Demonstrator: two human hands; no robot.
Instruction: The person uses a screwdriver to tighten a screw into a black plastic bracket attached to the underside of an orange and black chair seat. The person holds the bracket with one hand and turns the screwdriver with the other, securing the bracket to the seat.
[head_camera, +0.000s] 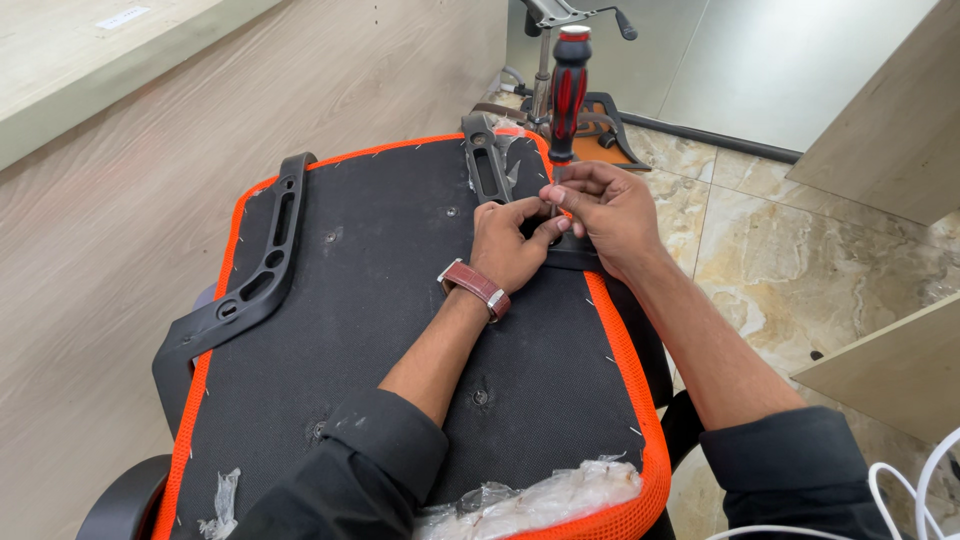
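1. Office chair seat (400, 330) lies upside down, black fabric underside with orange mesh edge, filling the middle of the view over a marble tile floor (800, 240).
2. Left black plastic armrest bracket (255, 280) lies along the seat's left edge; right bracket (487, 160) sits at the far right edge.
3. Chair base with gas cylinder (545, 70) stands beyond the seat.
4. Screwdriver (567, 90), red-black handle, stands upright on the right bracket, tip hidden by fingers.
5. Right hand (610, 215) pinches the screwdriver shaft low down.
6. Left hand (510, 245), curled, fingertips touching the same spot; brown watch strap on wrist.
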